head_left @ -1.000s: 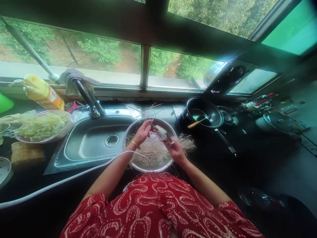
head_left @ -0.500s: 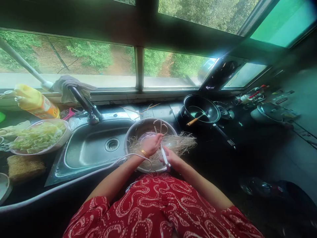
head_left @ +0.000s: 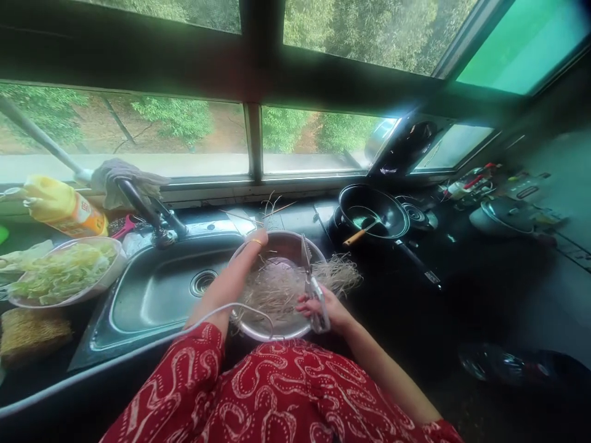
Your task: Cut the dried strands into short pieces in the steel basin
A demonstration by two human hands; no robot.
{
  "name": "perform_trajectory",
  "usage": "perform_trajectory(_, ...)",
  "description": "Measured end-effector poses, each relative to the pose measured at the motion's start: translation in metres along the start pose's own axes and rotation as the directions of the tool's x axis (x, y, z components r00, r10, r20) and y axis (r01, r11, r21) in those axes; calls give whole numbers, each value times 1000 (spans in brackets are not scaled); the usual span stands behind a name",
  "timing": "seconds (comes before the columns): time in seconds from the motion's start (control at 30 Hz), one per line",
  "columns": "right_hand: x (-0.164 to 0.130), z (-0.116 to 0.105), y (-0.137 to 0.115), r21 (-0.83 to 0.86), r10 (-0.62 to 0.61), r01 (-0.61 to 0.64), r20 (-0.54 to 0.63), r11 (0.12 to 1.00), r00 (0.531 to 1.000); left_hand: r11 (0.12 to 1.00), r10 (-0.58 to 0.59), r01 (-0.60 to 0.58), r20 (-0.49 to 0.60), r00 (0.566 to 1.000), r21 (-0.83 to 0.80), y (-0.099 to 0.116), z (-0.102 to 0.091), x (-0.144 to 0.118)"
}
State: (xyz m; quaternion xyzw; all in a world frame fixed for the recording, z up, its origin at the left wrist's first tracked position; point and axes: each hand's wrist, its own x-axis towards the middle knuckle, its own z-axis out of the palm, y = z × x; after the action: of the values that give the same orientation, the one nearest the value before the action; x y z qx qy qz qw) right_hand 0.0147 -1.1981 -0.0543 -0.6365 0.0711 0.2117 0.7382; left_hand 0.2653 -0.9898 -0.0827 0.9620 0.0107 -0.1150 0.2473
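Observation:
A metal basin (head_left: 318, 246) in front of me holds a tangle of dry, thin glass noodles (head_left: 272, 295), which spills over its right rim. My right hand (head_left: 335, 311) grips a pair of scissors (head_left: 310, 277) by the handles, blades pointing up and away above the noodles. Over the basin's far left rim is my left hand (head_left: 258, 239), its fingers closed, with a few noodle strands (head_left: 272, 206) rising from it. The fingertips are partly hidden.
Left of the basin is a steel sink (head_left: 152, 295) with a dark faucet (head_left: 148, 209). A bowl of shredded cabbage (head_left: 64, 271), a yellow bottle (head_left: 64, 206) and a sponge-like block (head_left: 34, 335) stand further left. A wok (head_left: 388, 215) sits right. A white cable (head_left: 152, 337) crosses in front.
My left hand has moved away from the scissors, forward and left to the basin's far rim. The scissors have turned upright, with their blades now visible.

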Motion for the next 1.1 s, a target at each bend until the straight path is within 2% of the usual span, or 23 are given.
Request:
perform_trajectory(0.1,9,-7,7,-196,-109,73,-180,978,978,999,3,-8,-92,996,-52,-3,3,-5)
perform_trajectory(0.2,13,-13,16,-328,-181,88,-266,941,947,940,64,-113,-161,985,-321,-3,-10,-22)
perform_trajectory(0.3,16,-14,22,-322,-140,65,-218,945,966,779,142,-222,-180,973,-586,7,-41,-50)
perform_trajectory(0.43,20,-12,14,-318,-136,103,-84,942,987,559,211,-351,-281,936,-751,29,-101,-96)
perform_trajectory(0.53,23,-7,1,-341,-115,112,12,933,993,474,211,-442,-389,897,-762,40,-143,-127)
perform_trajectory(0.6,28,-1,-5,-430,-81,91,42,898,996,432,203,-496,-454,868,-754,43,-161,-140)
perform_trajectory(0.77,50,17,7,-725,80,32,119,688,990,374,184,-614,-593,784,-695,51,-182,-157)
perform_trajectory(0.83,59,22,15,-797,135,-2,99,604,986,367,166,-657,-649,742,-658,60,-194,-163)
perform_trajectory(0.9,64,23,18,-843,147,-28,61,538,987,355,170,-720,-717,677,-596,70,-208,-170)
perform_trajectory(0.97,62,20,14,-851,130,-23,53,524,990,355,209,-771,-759,616,-529,78,-219,-175)
perform_trajectory(1.0,58,17,10,-836,117,-13,61,549,991,378,246,-772,-748,616,-511,80,-220,-176)
perform_trajectory(1.03,52,13,6,-802,98,0,74,598,992,420,287,-747,-705,649,-516,80,-217,-175)
perform_trajectory(1.1,36,2,-2,-677,55,26,98,736,994,553,334,-626,-542,771,-550,74,-198,-166)
